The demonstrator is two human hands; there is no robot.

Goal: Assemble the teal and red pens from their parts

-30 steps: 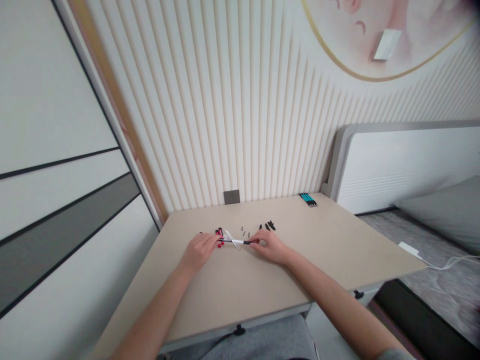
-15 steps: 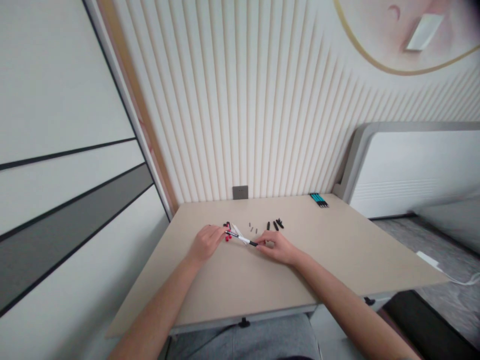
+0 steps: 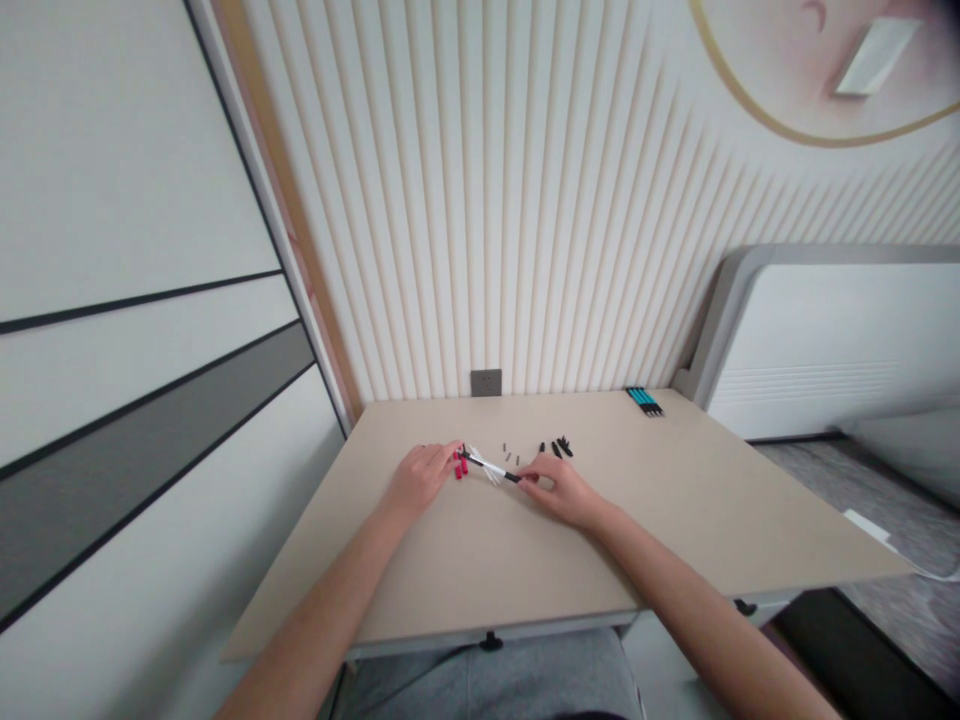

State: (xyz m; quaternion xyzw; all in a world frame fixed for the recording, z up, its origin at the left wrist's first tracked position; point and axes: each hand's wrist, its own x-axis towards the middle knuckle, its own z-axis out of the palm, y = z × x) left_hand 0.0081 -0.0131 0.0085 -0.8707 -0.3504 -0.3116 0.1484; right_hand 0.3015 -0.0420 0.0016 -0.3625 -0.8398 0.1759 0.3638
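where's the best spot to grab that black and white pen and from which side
Probably best to grip the pen at its white middle, pinching crosswise from above: the left hand and right hand hold its dark ends, leaving that slim, straight stretch bare. Coming from above should also avoid the thin white sticks close by.

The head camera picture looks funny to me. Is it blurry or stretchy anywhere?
In the head view, the black-and-white pen and little grey pieces look soft, without fine detail; in the head view, the wall ridges fan out, probably from a wide lens; also in the head view, the light is soft, and the upper right corner goes dark.
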